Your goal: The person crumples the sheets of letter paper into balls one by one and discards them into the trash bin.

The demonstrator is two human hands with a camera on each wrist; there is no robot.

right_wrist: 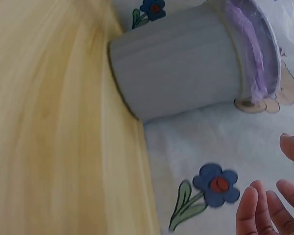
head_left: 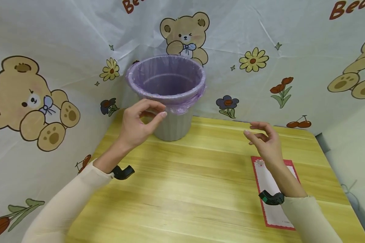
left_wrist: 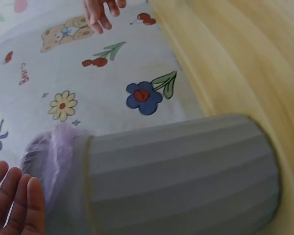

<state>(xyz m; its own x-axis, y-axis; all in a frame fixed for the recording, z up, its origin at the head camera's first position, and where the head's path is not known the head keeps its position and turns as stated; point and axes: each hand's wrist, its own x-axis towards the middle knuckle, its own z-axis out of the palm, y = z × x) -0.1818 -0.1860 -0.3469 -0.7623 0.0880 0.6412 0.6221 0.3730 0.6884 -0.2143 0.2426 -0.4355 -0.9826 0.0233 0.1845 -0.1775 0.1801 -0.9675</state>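
A grey ribbed trash can [head_left: 173,126] stands upright at the back left of the wooden table, lined with a purple plastic bag [head_left: 182,107] folded over its rim. My left hand [head_left: 138,123] hovers in front of the can, fingers loosely bent, thumb and fingertips apart with nothing between them. In the left wrist view the left fingers [left_wrist: 20,203] appear beside the bag's folded edge. Over the right side of the table my right hand [head_left: 269,143] is raised, its fingers relaxed and holding nothing. Below the right forearm lies a red-bordered white sheet [head_left: 269,189], partly covered by the arm.
A white cloth [head_left: 231,30] printed with bears and flowers hangs behind and to the left of the wooden table [head_left: 182,189]. The table's right edge ends near a pale wall, with a thin cable [head_left: 351,192] beside it. Each wrist wears a black device [head_left: 272,198].
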